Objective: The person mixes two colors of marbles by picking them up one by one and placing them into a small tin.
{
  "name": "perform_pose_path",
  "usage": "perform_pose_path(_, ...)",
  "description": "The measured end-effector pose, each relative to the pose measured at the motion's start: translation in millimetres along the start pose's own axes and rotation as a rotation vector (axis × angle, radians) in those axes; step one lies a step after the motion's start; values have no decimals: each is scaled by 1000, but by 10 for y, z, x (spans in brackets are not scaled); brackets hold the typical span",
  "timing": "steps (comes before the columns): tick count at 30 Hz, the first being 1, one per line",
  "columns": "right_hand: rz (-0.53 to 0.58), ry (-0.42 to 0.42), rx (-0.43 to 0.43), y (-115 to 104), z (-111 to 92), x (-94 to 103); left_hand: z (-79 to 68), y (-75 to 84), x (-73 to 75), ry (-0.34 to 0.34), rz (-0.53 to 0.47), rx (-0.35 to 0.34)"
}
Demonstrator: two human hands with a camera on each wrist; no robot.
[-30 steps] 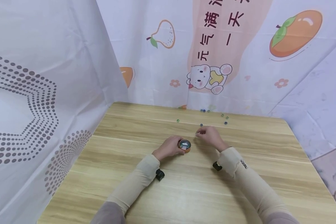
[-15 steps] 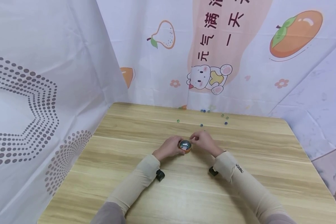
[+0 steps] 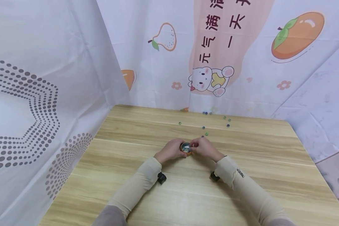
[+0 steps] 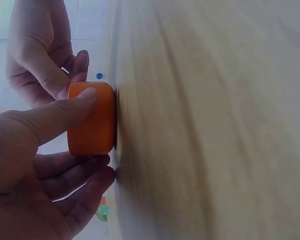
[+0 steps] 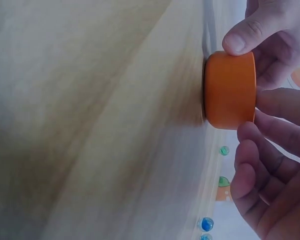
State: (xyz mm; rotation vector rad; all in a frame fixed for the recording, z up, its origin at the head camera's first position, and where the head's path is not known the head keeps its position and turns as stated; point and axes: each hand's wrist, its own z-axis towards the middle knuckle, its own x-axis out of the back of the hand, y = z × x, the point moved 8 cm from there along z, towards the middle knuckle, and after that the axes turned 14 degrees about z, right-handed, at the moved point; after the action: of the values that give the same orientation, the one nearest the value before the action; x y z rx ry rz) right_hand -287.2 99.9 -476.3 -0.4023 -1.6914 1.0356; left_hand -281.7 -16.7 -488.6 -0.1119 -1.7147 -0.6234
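A small round orange bowl with a shiny metallic inside stands on the table, slightly left of the right hand. My left hand grips it from the left; the thumb lies along its orange wall in the left wrist view and the other fingers curl below. My right hand is at the bowl's right rim, fingers bent, with the thumb and a finger reaching over the edge. Those fingertips are hidden in the wrist views, so whether they pinch anything does not show. Just beyond the right hand lie a green marble and a dark blue marble.
More marbles lie toward the back of the wooden table: a blue marble, a green marble, and several others near the back edge. A printed curtain hangs right behind that edge, and another curtain hangs at the left.
My right hand has moved left and slightly down from the open table to the bowl's rim, uncovering two marbles behind it. My left hand keeps its grip on the bowl in the same place.
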Motion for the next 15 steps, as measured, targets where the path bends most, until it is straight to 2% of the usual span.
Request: perform_pose_path(15,34,-3,-2,29,-18,41,8,0,-11,4,-2,-5)
